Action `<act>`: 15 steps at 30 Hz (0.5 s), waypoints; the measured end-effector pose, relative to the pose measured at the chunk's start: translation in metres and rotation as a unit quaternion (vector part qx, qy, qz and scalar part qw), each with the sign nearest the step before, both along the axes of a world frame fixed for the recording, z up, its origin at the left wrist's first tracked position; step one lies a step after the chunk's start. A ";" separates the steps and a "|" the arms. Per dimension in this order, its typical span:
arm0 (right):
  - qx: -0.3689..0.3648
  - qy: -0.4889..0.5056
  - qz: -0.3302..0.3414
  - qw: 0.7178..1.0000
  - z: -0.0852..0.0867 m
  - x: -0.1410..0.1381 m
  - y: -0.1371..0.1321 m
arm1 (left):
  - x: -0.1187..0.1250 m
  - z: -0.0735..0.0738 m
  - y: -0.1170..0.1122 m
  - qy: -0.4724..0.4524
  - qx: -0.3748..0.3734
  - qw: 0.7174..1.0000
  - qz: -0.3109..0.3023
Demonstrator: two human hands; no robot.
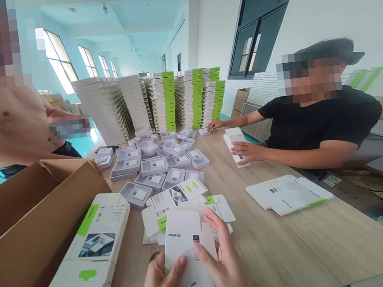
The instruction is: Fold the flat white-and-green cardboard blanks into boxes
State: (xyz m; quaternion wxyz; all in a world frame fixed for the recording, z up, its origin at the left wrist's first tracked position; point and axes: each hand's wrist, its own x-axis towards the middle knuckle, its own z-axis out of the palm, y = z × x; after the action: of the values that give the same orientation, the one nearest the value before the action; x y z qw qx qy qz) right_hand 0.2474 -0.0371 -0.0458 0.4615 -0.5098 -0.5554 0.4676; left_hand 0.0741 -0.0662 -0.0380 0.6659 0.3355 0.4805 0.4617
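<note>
Both my hands grip a white product carton [178,244] printed with CEUKAZ, low in the middle of the view. My left hand [161,278] clasps its left edge, thumb on the front face. Along the opposite side, my right hand [221,250] presses its thumb on the front near a small dark label, while its other fingers reach behind a raised side flap. Just beyond lie flattened cartons [180,195], overlapping one another. A banded stack of flat cartons [96,246] rests to the left of my hands. How the held carton's lower end sits is cut off.
Plastic trays [154,166] with small white items spread over the table [292,242]; tall carton stacks [164,103] stand behind. An open cardboard box [47,215] is at left. At right, a co-worker [320,124] holds a carton near flat cartons [289,194]. Another person [12,118] stands left.
</note>
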 end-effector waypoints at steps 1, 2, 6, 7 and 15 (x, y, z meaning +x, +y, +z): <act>0.011 -0.013 -0.014 1.000 -0.003 0.000 -0.002 | 0.002 0.000 -0.002 0.008 0.010 1.000 0.000; 0.025 -0.027 -0.029 0.999 -0.002 0.002 -0.002 | 0.004 0.000 -0.003 0.019 0.016 1.000 -0.004; 0.003 -0.103 -0.012 0.995 0.028 0.017 0.011 | 0.004 0.009 -0.007 0.071 0.033 0.996 -0.040; -0.028 -0.121 0.020 0.992 0.038 0.021 0.015 | 0.002 0.011 -0.008 0.079 0.040 0.995 -0.048; -0.050 -0.161 0.170 0.971 0.078 0.031 0.020 | -0.025 -0.003 -0.022 -0.126 -0.051 0.963 -0.233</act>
State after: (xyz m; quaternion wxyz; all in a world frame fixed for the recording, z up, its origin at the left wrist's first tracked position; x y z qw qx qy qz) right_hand 0.2785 -0.0174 0.0318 0.2539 -0.4991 -0.6765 0.4784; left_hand 0.0492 -0.0885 -0.0412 0.8265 0.3425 0.3242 0.3073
